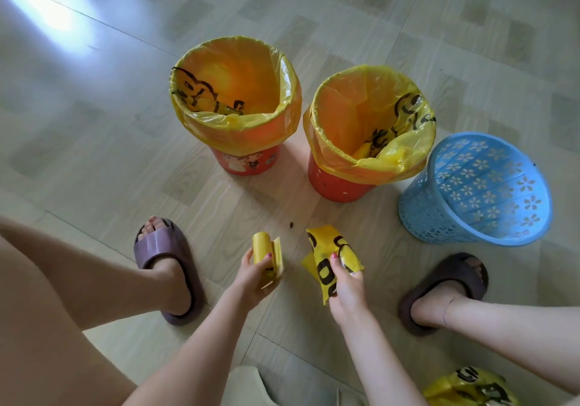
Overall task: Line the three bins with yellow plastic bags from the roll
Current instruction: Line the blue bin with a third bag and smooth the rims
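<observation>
Three bins stand on the tiled floor. The left red bin (pixel 248 160) and the middle red bin (pixel 339 185) each carry a yellow bag folded over the rim. The blue perforated bin (pixel 477 192) on the right holds no bag. My left hand (pixel 251 277) grips the yellow roll of bags (pixel 262 248), whose loose end hangs beside it. My right hand (pixel 345 289) pinches a folded yellow bag (pixel 332 258) with black print, separate from the roll.
My feet in purple slippers (pixel 163 261) (pixel 445 283) flank my hands. A crumpled yellow bag (pixel 467 386) lies at the bottom right edge. A small dark speck (pixel 291 224) sits on the floor before the bins.
</observation>
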